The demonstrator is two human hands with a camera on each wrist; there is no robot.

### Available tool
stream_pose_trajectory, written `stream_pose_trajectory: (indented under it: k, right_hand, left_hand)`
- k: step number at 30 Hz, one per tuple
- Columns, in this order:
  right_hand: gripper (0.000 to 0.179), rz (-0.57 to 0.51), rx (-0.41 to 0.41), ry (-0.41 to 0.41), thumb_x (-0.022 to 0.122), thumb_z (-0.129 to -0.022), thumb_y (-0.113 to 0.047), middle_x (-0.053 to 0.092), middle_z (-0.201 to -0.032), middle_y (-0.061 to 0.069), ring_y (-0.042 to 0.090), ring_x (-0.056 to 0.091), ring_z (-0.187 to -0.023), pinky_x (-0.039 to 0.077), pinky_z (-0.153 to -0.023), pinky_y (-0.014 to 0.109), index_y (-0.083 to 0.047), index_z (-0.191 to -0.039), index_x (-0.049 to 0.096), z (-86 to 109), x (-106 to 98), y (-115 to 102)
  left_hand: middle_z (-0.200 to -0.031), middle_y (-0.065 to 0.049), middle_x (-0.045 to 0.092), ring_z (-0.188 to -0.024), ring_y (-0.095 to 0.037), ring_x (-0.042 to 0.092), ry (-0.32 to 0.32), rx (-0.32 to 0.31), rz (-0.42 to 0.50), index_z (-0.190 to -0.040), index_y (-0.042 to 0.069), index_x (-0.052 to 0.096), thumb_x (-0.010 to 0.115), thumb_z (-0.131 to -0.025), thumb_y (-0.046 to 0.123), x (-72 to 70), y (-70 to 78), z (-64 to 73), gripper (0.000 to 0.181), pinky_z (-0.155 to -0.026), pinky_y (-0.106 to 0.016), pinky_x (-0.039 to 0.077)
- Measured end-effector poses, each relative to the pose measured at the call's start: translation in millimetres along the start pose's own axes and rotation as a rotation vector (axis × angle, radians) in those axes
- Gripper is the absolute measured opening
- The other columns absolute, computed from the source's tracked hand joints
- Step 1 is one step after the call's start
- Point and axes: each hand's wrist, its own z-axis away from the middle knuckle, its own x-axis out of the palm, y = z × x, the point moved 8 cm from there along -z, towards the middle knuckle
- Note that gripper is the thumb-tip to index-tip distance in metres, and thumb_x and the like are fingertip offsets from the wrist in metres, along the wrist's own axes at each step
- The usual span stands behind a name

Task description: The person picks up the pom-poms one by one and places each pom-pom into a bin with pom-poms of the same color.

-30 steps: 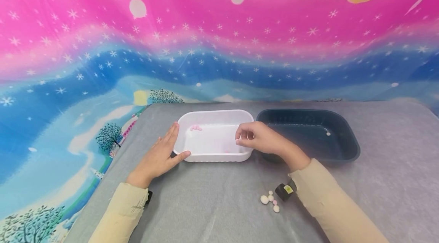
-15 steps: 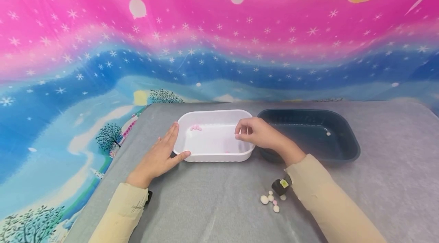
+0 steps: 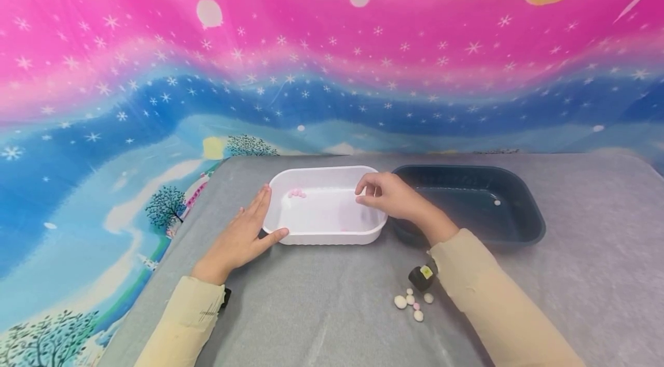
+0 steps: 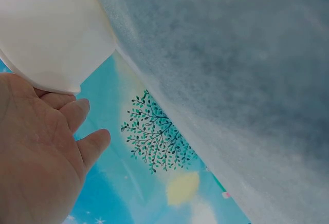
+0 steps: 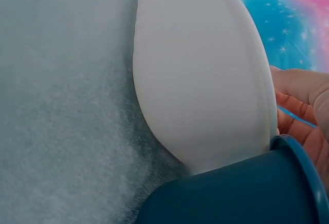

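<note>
In the head view my left hand (image 3: pixel 241 235) rests against the left end of a white plastic tub (image 3: pixel 316 237), its fingers extended along the wall and its thumb on the front rim. My right hand (image 3: pixel 391 197) is over the tub's right end, thumb and index finger pinching what looks like a tiny pale ball (image 3: pixel 358 196), mostly covered by the fingertips. A cluster of small pink balls (image 3: pixel 297 193) lies at the back left inside the tub. Another pink speck (image 3: pixel 344 230) shows near its front wall. The right wrist view hides the fingertips behind the tub.
A dark blue-green tub (image 3: pixel 539 229) stands against the white one's right side, with one small white ball (image 3: pixel 497 203) in it. Several white and pink balls, among them a larger white ball (image 3: pixel 400 302), lie on the grey cloth (image 3: pixel 311 298) near my right wrist.
My right hand has risen slightly and moved toward the back of the white tub, fingertips still together. Its forearm shift uncovers another white ball on the cloth. The left hand stays put.
</note>
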Motion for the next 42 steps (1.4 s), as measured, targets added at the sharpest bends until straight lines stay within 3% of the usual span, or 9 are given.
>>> stream_pose_trajectory:
  k: [25, 42]
  right_hand:
    - [0.008, -0.008, 0.039, 0.027, 0.070, -0.090, -0.013, 0.060, -0.077, 0.003, 0.015, 0.051, -0.068, 0.043, -0.064, 0.029, -0.009, -0.096, 0.070, 3.3, -8, -1]
    - [0.008, 0.003, 0.003, 0.032, 0.069, -0.091, -0.013, 0.062, -0.081, 0.001, 0.015, 0.053, -0.073, 0.045, -0.067, 0.030, -0.009, -0.098, 0.070, 15.0, -15, -14]
  left_hand:
    - [-0.169, -0.005, 0.001, -0.156, -0.027, 0.008, 0.007, 0.004, -0.005, -0.160, 0.012, 0.001, 0.049, -0.095, 0.065, -2.1, 1.8, -2.7, 0.097, -0.121, -0.062, 0.016]
    - [-0.169, -0.006, 0.000, -0.156, -0.029, 0.010, 0.007, 0.003, 0.003, -0.160, 0.010, 0.002, 0.049, -0.095, 0.064, 0.6, 1.3, 1.8, 0.097, -0.121, -0.064, 0.016]
